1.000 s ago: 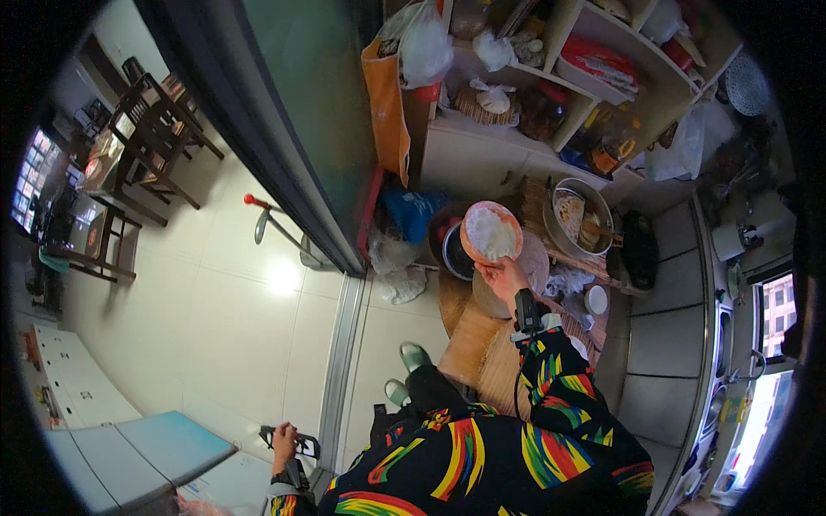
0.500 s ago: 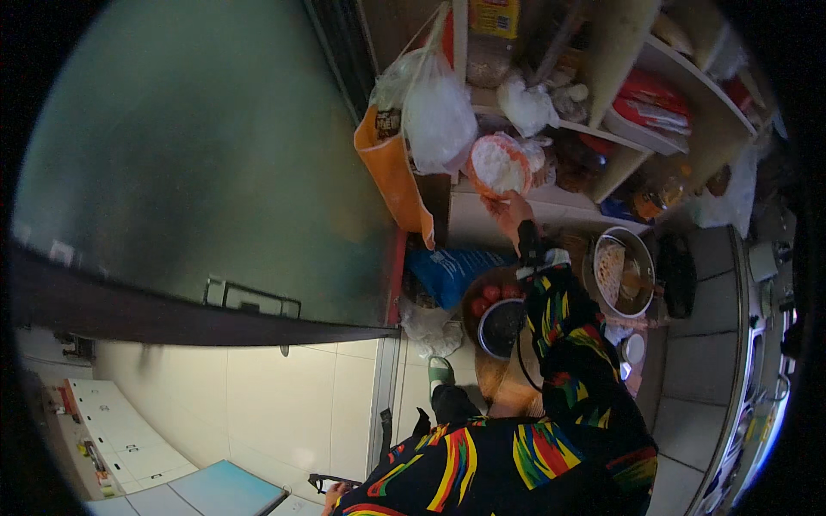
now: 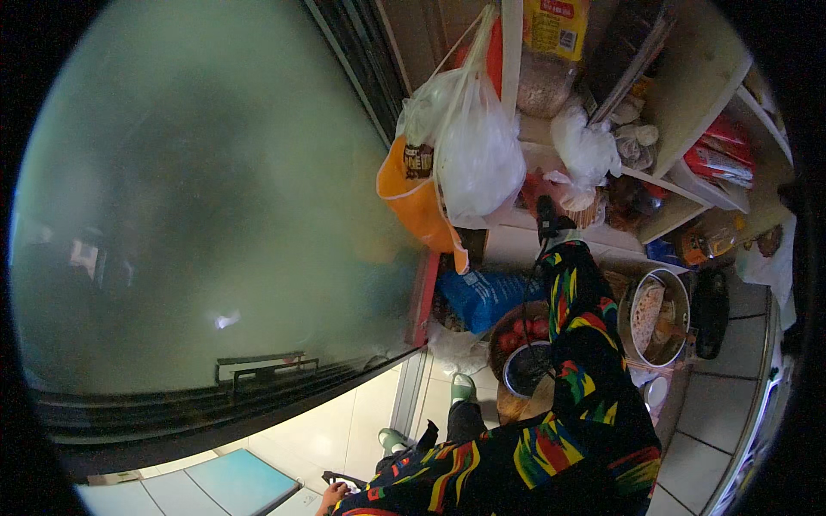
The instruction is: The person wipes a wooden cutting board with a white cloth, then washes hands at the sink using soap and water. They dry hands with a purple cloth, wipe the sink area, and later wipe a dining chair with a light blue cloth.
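Observation:
My right arm, in a black sleeve with bright flame-like patches, reaches up to a low shelf compartment. Past the black wrist band, my right hand [image 3: 535,187] is dim and mostly lost among plastic bags, so its fingers and anything in them are hidden. A white plastic bag [image 3: 583,148] sits just above it. A full white bag [image 3: 478,159] hangs to its left, beside an orange bag [image 3: 415,206]. At the lower edge, my left hand [image 3: 333,495] looks curled beside a black, frame-like piece [image 3: 346,479]; what it grips is unclear.
A frosted glass door [image 3: 224,189] fills the left. Below the shelf lie a blue bag [image 3: 482,297], red round produce [image 3: 522,331] and a dark bowl [image 3: 527,368]. A metal pot [image 3: 682,301] with flat bread stands at right. A green slipper [image 3: 463,389] shows below.
My right hand has gone deeper into the shelf compartment. The orange-edged container of white powder it held is no longer plainly visible. The view has shifted, with the glass door covering more floor.

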`<action>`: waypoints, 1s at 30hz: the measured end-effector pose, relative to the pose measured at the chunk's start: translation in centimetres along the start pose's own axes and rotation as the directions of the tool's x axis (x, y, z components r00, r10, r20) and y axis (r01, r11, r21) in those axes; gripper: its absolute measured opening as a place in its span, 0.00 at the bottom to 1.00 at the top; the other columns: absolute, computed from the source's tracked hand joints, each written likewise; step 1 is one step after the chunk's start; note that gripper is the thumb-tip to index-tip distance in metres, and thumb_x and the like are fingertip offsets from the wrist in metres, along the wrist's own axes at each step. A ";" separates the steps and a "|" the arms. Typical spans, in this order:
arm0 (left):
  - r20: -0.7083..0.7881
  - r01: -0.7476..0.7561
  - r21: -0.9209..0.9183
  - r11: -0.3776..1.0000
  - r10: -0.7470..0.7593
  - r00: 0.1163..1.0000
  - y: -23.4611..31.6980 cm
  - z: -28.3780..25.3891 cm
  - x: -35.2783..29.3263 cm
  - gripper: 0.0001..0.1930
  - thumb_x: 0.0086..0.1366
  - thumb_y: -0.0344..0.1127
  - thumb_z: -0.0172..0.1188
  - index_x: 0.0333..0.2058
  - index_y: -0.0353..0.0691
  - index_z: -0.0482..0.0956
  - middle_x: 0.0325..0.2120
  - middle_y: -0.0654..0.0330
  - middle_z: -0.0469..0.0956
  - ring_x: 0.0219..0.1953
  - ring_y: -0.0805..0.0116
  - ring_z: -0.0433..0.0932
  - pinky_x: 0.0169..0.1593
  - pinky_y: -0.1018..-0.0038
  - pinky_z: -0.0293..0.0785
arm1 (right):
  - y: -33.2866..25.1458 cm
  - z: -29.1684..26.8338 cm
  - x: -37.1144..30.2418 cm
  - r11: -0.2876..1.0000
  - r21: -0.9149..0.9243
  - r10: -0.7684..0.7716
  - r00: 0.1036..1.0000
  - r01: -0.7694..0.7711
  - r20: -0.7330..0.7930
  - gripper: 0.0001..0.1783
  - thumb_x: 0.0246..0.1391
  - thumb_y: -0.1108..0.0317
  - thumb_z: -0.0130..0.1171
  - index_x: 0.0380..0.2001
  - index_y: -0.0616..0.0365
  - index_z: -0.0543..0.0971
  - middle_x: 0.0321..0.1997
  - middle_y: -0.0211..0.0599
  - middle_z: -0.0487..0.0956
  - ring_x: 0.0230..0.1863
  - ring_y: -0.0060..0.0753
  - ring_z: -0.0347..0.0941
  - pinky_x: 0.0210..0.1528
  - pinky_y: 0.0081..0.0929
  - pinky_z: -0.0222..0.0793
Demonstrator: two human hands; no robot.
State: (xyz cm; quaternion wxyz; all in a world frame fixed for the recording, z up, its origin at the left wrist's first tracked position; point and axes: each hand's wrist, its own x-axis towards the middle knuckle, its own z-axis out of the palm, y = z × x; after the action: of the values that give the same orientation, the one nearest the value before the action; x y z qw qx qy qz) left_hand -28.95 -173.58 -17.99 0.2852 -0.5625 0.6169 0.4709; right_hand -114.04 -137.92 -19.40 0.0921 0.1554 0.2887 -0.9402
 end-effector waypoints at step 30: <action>-0.279 -0.325 -0.009 0.946 0.310 0.909 -17.2 -6.8 11.1 0.33 0.56 0.60 0.52 0.46 0.34 0.74 0.42 0.46 0.76 0.47 0.50 0.73 0.50 0.62 0.69 | 22.5 -24.2 -40.8 0.161 -0.729 0.629 0.638 -0.665 -0.443 0.39 0.55 0.43 0.51 0.63 0.46 0.52 0.66 0.35 0.53 0.66 0.42 0.50 0.59 0.50 0.56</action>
State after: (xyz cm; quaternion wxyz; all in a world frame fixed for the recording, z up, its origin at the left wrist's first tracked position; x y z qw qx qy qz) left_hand -13.47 -183.11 -29.58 0.1009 -0.5221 0.7202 0.4456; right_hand -64.23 -139.07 -35.86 0.5402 0.2132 0.6152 -0.5332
